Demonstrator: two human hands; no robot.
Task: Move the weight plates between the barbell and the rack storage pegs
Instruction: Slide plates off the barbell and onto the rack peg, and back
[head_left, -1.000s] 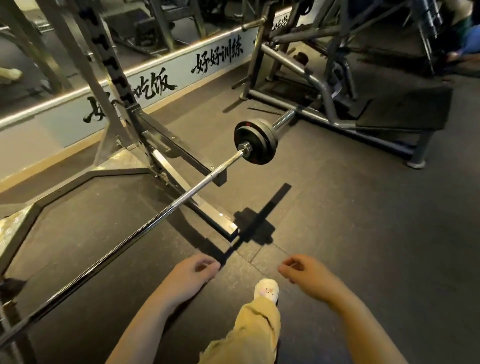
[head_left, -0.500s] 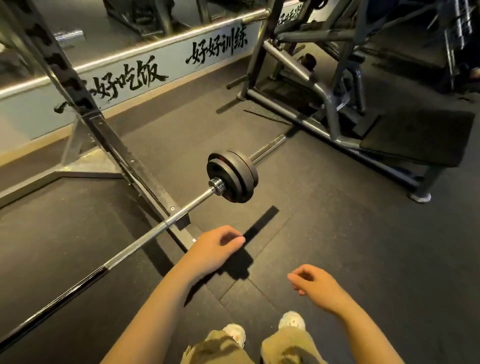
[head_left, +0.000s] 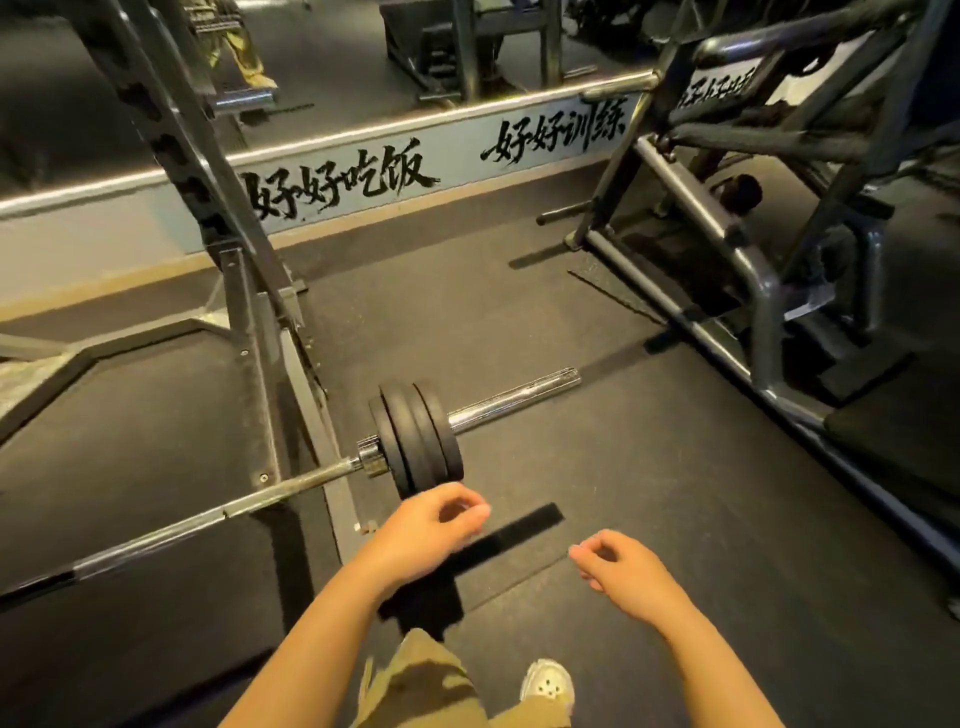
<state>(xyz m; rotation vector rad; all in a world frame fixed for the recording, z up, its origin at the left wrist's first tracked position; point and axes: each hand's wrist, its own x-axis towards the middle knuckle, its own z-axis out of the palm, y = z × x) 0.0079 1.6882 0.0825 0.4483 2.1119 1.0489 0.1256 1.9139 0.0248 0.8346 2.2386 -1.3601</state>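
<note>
Barbell (head_left: 291, 493): I see three weight plates (head_left: 418, 439) on its sleeve.
Left hand (head_left: 423, 535): loosely curled, empty, near plates.
Right hand (head_left: 623, 571): loosely curled, empty.

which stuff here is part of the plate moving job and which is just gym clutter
Job: weight plates on the barbell, rack upright, left hand and right hand, both empty.

Clutter: grey machine frame, wall lettering, mirror.

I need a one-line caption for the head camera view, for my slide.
Both empty hands, left and right, reach toward black weight plates on a barbell beside the rack.
</note>
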